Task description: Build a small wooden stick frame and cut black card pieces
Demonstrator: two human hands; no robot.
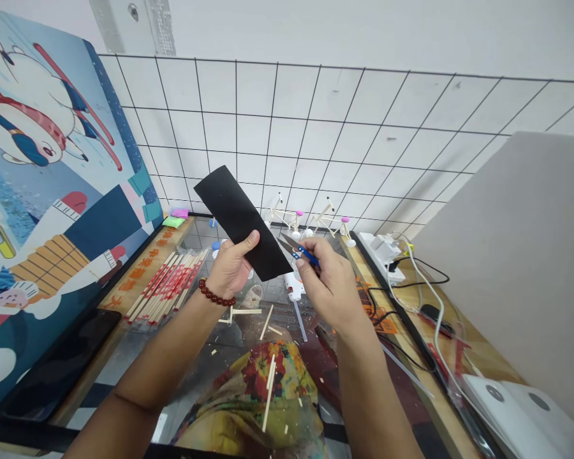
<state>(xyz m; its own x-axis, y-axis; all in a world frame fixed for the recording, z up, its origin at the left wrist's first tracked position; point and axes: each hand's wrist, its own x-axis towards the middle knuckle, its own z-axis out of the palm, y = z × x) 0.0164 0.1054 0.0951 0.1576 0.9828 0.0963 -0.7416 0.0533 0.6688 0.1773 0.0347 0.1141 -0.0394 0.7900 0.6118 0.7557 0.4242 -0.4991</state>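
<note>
My left hand [234, 261] grips a flat black sheet [242, 223], thumb on its face, tilted up above the table. In my right hand [328, 274] is a pair of blue-handled thread snips [309, 255]. Their pointed blades are parted and lie close to the sheet's right edge; whether they touch it I cannot tell. Below the hands, a white glue gun [294, 287] with a translucent glue stick [300, 320] lies on the glass tabletop. Cut wooden sticks [269, 392] and small offcuts are scattered nearer to me.
Bundled chopsticks [167, 287] with red-printed wrapping lie at left, beside a dark phone-like slab [52, 363]. Small stick models [320, 220] with pink pieces stand at the back. A power strip [382, 255] and cables run along the right. A cartoon panel [76, 191] borders the left.
</note>
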